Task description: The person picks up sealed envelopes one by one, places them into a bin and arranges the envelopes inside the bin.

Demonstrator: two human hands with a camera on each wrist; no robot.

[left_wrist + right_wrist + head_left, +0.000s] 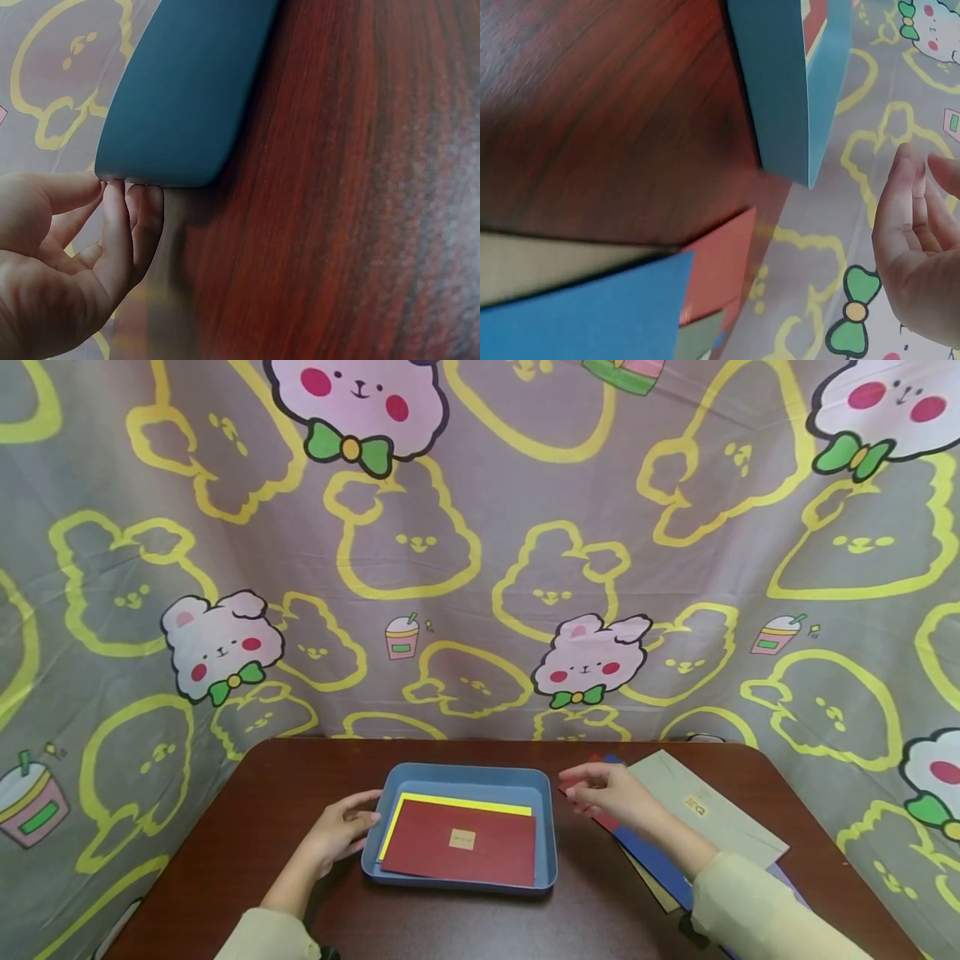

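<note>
A blue-grey rectangular tray [460, 770] stands on the table. Inside lies a dark red envelope [420, 839] bearing a small tan label, overlapping a yellow envelope [480, 803]. At the tray's left side, my left hand [336, 833] holds the edge by its fingertips, with thumb at the rim and fingers against the outer wall. My right hand [617, 793] hovers right of the tray, its fingers loosely bent and holding nothing. Under and beside it are a grey-green envelope [708, 810] with a tan sticker, a blue one [592, 307] and a red one [724, 247].
The dark wooden table [300, 777] has rounded far corners. A curtain [480, 568] printed with cartoon bears hangs behind and along both sides. A tan envelope [652, 881] pokes out under the blue one, and a purple edge [787, 881] shows below the grey-green one.
</note>
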